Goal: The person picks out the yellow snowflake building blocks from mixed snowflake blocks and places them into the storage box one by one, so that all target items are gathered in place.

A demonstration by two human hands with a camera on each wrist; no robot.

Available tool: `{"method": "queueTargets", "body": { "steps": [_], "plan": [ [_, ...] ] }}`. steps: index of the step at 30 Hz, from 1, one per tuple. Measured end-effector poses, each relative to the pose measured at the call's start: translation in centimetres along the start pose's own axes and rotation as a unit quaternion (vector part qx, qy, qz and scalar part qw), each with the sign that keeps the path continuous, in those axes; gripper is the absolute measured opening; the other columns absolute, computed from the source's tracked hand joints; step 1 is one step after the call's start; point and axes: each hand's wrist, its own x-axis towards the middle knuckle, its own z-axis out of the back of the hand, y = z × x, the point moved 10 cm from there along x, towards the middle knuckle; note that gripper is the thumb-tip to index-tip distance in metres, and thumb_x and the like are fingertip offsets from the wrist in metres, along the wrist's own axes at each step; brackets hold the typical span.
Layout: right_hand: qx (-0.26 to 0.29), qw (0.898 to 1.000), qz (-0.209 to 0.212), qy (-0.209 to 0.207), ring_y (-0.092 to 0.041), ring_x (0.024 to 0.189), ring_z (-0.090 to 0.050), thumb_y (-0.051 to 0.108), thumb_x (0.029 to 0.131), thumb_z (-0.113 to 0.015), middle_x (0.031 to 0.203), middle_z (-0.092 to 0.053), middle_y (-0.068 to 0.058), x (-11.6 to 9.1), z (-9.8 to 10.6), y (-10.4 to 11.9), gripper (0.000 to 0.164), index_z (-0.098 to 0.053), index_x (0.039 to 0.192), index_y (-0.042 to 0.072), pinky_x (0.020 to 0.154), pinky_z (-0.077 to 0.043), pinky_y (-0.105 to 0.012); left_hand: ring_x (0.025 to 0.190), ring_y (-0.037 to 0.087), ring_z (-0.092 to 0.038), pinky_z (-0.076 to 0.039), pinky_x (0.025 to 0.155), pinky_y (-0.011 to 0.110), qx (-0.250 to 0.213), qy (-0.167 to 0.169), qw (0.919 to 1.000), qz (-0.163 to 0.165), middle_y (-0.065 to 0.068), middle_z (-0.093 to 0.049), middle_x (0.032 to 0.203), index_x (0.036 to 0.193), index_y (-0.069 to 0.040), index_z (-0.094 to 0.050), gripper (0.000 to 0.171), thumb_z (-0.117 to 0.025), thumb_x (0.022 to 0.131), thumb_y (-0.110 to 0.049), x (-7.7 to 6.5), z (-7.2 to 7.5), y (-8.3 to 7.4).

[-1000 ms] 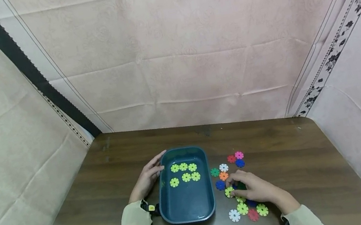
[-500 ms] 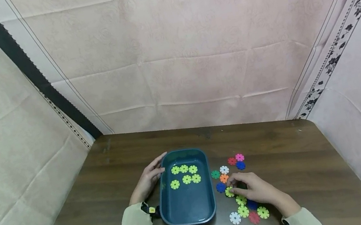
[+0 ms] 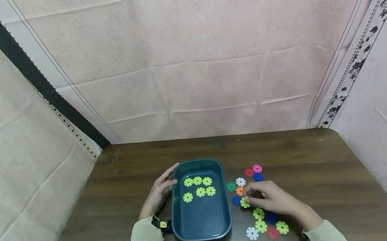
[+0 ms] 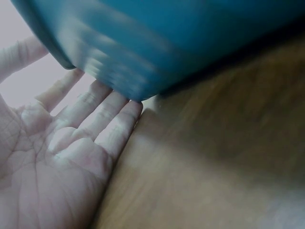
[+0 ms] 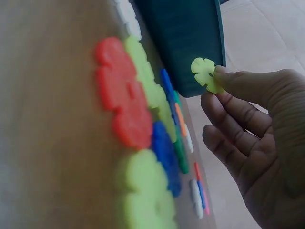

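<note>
My right hand (image 3: 273, 198) pinches a yellow-green flower-shaped disc (image 5: 205, 74) between thumb and fingers. In the right wrist view the disc is tilted up, overlapping the tray's dark wall. Just left of the hand is a dark teal tray (image 3: 203, 229), in which several yellow-green discs (image 3: 200, 192) lie in two rows. My left hand (image 3: 158, 195) rests at the tray's left side. Its fingers (image 4: 110, 112) lie fairly straight against the outer wall, with the thumb at the rim. Under and around my right hand are loose discs, some of them hidden by it.
Right of the tray, blue (image 3: 236, 200), green (image 3: 231, 187), orange (image 3: 240, 190) and white discs (image 3: 252, 233) are scattered. A red disc (image 3: 272, 233) lies nearer me, beside more yellow-green ones (image 3: 282, 227). Pale cloth (image 3: 191, 82) hangs behind the wooden table (image 3: 110, 219).
My right hand has picked a yellow-green disc up from among the loose ones and lifted it slightly. My left hand has stayed at the tray.
</note>
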Motion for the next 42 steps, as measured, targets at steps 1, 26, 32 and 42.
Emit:
{"method": "queueTargets", "body": {
  "steps": [1, 26, 32, 42],
  "plan": [
    [-0.002, 1.000, 0.000, 0.001, -0.008, 0.082, -0.064, 0.011, 0.095, -0.070, 0.096, -0.069, 0.010, 0.1, 0.0, 0.1, 0.013, -0.068, 0.105, 0.020, 0.073, -0.057, -0.029, 0.135, 0.032, -0.048, -0.043, 0.106, 0.037, 0.001, 0.002, 1.0000, -0.002, 0.009, -0.049, 0.151, 0.152, -0.024, -0.046, 0.052, -0.054, 0.102, -0.013, 0.0, 0.0, 0.0],
    [-0.032, 0.990, 0.067, 0.122, -0.003, 0.088, -0.062, 0.020, 0.100, -0.065, 0.101, -0.069, 0.012, 8.1, -2.4, 7.0, 0.011, -0.069, 0.110, 0.020, 0.079, -0.056, -0.029, 0.135, 0.031, -0.048, -0.044, 0.104, 0.036, 0.000, 0.002, 1.0000, 0.000, 0.008, -0.050, 0.150, 0.151, -0.026, -0.047, 0.052, -0.056, 0.101, -0.017, 0.0, 0.1, 0.4],
    [-0.028, 0.978, 0.075, 0.193, 0.001, 0.091, -0.061, 0.019, 0.101, -0.063, 0.101, -0.069, 0.011, 10.1, -6.2, 7.4, 0.012, -0.069, 0.110, 0.017, 0.083, -0.053, -0.022, 0.135, 0.029, -0.049, -0.043, 0.106, 0.038, 0.005, -0.002, 1.0000, 0.001, 0.006, -0.049, 0.151, 0.151, -0.026, -0.047, 0.052, -0.056, 0.101, -0.018, 0.1, 0.2, 0.3],
    [-0.049, 0.964, 0.078, 0.251, 0.006, 0.092, -0.062, 0.017, 0.100, -0.064, 0.100, -0.069, 0.013, 12.7, -11.5, 6.2, 0.013, -0.069, 0.111, 0.016, 0.082, -0.050, -0.015, 0.135, 0.027, -0.049, -0.044, 0.104, 0.038, 0.005, 0.001, 1.0000, 0.004, 0.005, -0.048, 0.152, 0.151, -0.026, -0.047, 0.052, -0.056, 0.101, -0.018, 0.1, 0.2, 0.2]
  ]
}}
